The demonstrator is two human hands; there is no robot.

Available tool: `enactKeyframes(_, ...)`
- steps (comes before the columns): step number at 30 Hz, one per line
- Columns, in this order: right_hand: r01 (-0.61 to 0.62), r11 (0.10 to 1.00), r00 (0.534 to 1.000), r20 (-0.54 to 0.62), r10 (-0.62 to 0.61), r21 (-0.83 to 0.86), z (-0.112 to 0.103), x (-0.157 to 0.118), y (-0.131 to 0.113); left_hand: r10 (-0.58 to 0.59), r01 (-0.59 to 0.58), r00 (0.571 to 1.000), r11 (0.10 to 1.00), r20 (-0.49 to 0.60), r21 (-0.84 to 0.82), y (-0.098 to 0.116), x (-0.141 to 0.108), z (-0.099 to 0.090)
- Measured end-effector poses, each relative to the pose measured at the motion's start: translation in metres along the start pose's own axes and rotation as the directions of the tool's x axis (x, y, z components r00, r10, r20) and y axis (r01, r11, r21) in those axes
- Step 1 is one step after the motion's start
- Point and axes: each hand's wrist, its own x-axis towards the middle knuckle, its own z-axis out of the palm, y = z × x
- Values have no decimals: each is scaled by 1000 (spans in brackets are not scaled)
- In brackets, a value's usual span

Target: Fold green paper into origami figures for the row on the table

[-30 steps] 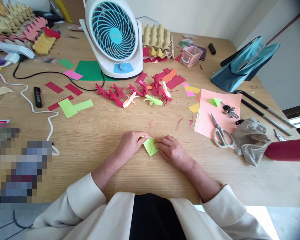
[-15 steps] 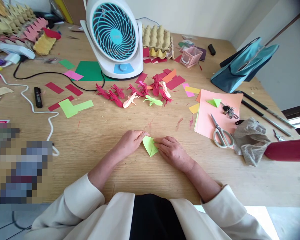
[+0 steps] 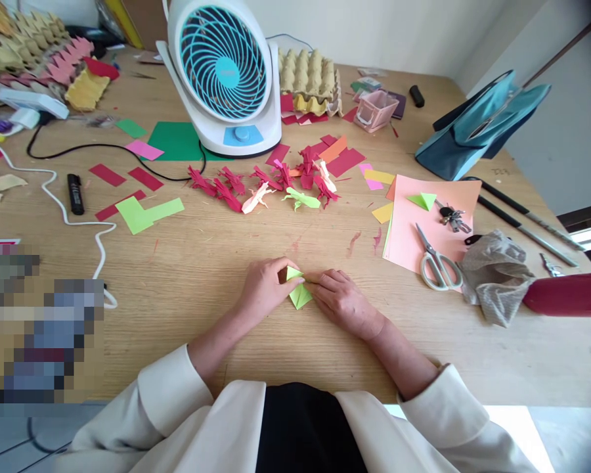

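Observation:
A small lime-green piece of folded paper (image 3: 300,299) lies on the table between my hands, creases showing on its lower half. My left hand (image 3: 266,286) pinches its left side, the thumb reaching across the top of the paper. From the right, the bent fingers of my right hand (image 3: 343,302) grip the paper's right edge; the fingertips meet near my left thumb. Beyond the hands sit several folded paper insects: red ones (image 3: 229,194), pale peach ones (image 3: 259,198) and a lime-green one (image 3: 300,199).
A white fan (image 3: 226,72) stands at the back. Scissors (image 3: 438,259) and a folded green paper piece (image 3: 423,201) lie on pink paper sheets (image 3: 404,226) to the right. Lime-green scraps (image 3: 135,215) and a black marker (image 3: 75,194) are on the left, a teal bag (image 3: 460,141) back right.
My left hand has shifted slightly right, its thumb moving onto the green paper and folding the left side inward. My right hand stays almost still.

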Motion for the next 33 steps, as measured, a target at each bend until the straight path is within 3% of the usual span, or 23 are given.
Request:
enactKeyframes(3,10,999,1000,-9,-11,-34,1,0,0,68,-62,997,990,-44,126,4,-4,7)
enactKeyframes(7,20,999,1000,-21,-21,-40,1,-1,0,107,-97,993,980,-48,174,6,-7,9)
enactKeyframes(19,24,998,1000,-16,-25,-56,-1,-2,0,292,-289,956,912,33,291,2,-12,10)
enactKeyframes(26,43,996,998,-34,-46,-78,-3,-1,1,455,-453,887,824,78,341,-7,-11,9)
enactKeyframes(33,75,995,995,-55,-79,-70,-2,-1,5,624,-602,778,702,80,379,-15,-16,2)
